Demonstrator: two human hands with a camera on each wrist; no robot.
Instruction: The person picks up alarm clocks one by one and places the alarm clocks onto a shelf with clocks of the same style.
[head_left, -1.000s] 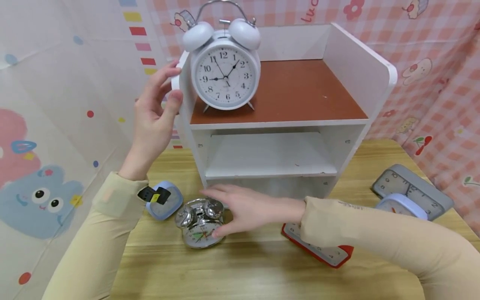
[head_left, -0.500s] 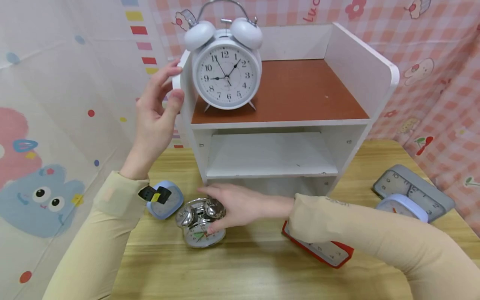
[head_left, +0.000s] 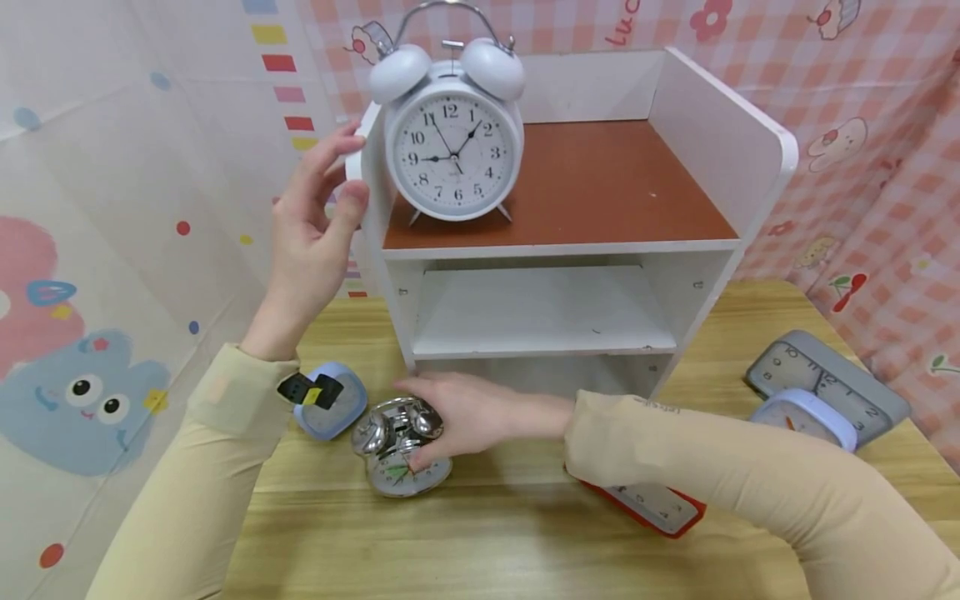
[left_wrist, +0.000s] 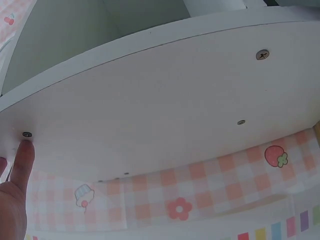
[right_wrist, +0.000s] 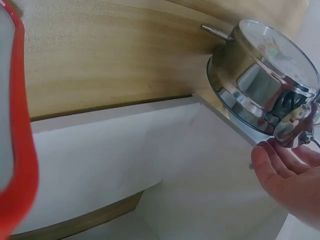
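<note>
My left hand (head_left: pixel 311 217) rests against the left side panel of a small white shelf unit (head_left: pixel 543 247), fingertips and thumb at its front edge. In the left wrist view, one finger touches the outer face of that panel (left_wrist: pixel 165 110). My right hand (head_left: pixel 468 417) is at the right side of a silver twin-bell alarm clock (head_left: pixel 401 450) on the table. Its thumb lies across the dial, and the other fingers reach behind the right bell. The right wrist view shows these fingers (right_wrist: pixel 280 165) relaxed, right at the bell of the clock (right_wrist: pixel 265 75).
A white twin-bell alarm clock (head_left: pixel 453 154) stands on the shelf's brown top. Left of the silver clock is a small blue clock (head_left: pixel 330 408). A red-framed clock (head_left: pixel 652 507) lies under my right forearm. Another blue clock (head_left: pixel 806 417) overlaps a grey clock (head_left: pixel 828 383) at right.
My right hand has moved slightly left, further over the silver alarm clock's right bell and dial. The left hand stays at the shelf panel, and the clocks have not moved.
</note>
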